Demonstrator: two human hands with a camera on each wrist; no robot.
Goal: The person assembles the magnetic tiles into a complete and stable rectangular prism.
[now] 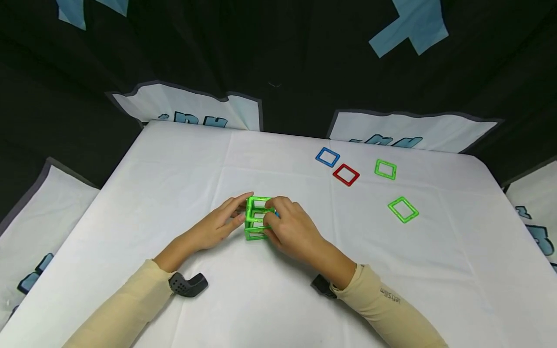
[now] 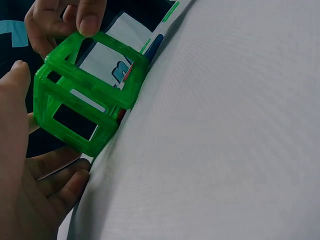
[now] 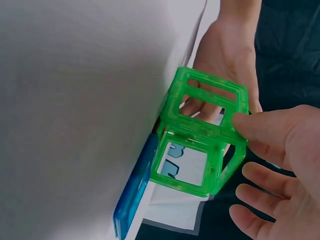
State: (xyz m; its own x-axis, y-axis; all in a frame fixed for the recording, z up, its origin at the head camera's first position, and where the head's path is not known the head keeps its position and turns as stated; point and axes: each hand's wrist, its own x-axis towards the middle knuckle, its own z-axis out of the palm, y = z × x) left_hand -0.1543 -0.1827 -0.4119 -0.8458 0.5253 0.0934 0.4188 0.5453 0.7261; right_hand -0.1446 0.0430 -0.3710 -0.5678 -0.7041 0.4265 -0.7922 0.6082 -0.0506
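Observation:
A box-like build of green magnetic tiles [image 1: 255, 220], made of hollow square frames, stands on the white table between both hands. My right hand [image 1: 296, 229] pinches it at the right side with curled fingers; in the right wrist view a fingertip [image 3: 242, 122] presses a corner of the green frames [image 3: 200, 129]. My left hand [image 1: 213, 227] rests along the left side, its fingers fairly straight and the thumb apart from them. A blue tile [image 3: 135, 190] lies against the base in the right wrist view. Something red [image 2: 121, 115] shows under the build, mostly hidden.
Farther back on the table [image 1: 270, 299] lie a blue square tile [image 1: 332, 165], a red one [image 1: 341, 181] and two green ones [image 1: 385, 175] [image 1: 403, 221]. Behind the table hangs a dark curtain [image 1: 278, 58] with light-blue patches.

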